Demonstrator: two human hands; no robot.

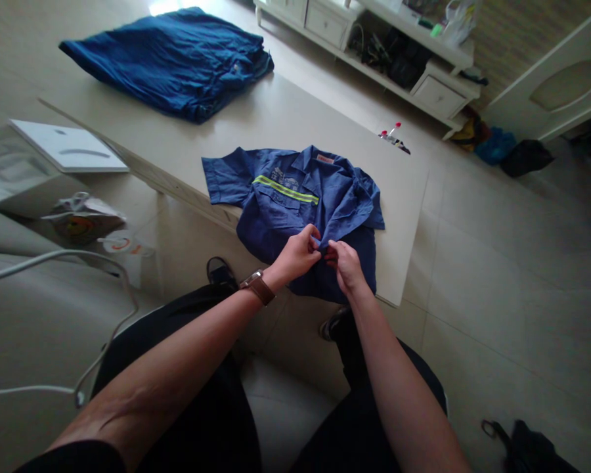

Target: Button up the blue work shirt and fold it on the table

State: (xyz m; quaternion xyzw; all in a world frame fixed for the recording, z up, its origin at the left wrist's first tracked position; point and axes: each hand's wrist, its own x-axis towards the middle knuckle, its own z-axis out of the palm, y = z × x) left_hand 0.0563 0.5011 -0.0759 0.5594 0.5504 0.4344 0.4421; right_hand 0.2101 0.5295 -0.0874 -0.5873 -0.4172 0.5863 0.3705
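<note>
A blue short-sleeved work shirt (276, 217) with a yellow reflective stripe lies front up on the table, its lower part hanging over the near edge. Its collar points away from me and the right-hand front panel is partly folded open. My left hand (303, 253), with a watch on the wrist, pinches the shirt's front edge near the middle. Close beside it, my right hand (345, 263) grips the same front opening with thumb and fingers. The fingertips nearly meet; any button between them is too small to make out.
Folded dark blue trousers (177, 62) lie at the table's (398, 249) far left. A white box (69, 148) and a bag (83, 220) are on the left. A white cable (123, 276) loops beside my leg. Beyond stands a white cabinet (325, 26); bags (495, 144) lie near the door.
</note>
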